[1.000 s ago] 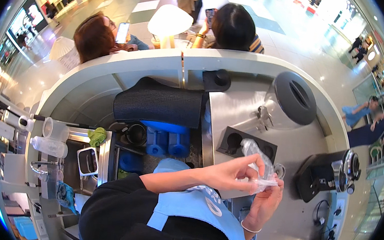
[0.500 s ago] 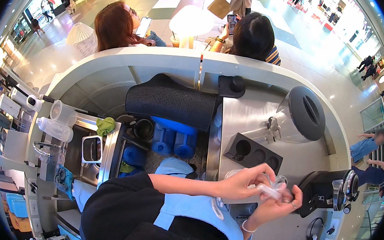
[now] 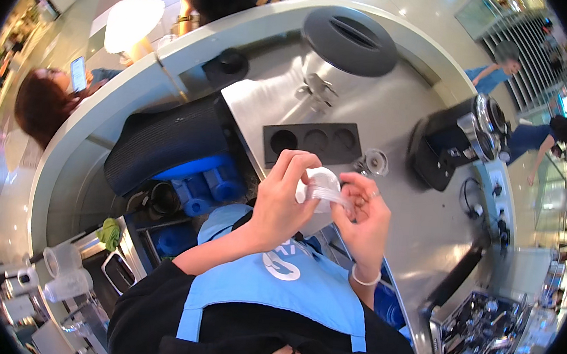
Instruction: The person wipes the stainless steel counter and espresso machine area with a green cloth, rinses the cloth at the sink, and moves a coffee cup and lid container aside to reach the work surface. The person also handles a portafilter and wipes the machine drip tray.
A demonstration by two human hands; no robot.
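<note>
My left hand (image 3: 281, 204) holds a translucent plastic item (image 3: 320, 187) with a pale round part, fingers curled over it from the left. My right hand (image 3: 365, 219) grips the same item from the right with curled fingers, above the counter's near edge. Just beyond them lies a black rectangular block (image 3: 337, 151) with round recesses. A small round metal part (image 3: 374, 162) sits beside the block, right of my hands.
The steel counter (image 3: 412, 114) carries a dark-lidded container (image 3: 348, 40) and a black machine (image 3: 454, 145). Left are a black mat (image 3: 164, 141), blue jugs (image 3: 207, 190) and a sink with a green cloth (image 3: 109, 234). People (image 3: 51, 107) are beyond the curved wall (image 3: 427, 34).
The view has turned and shifted. Both hands and the plastic item appear further left and higher, and the item's round part now faces up between my fingers.
</note>
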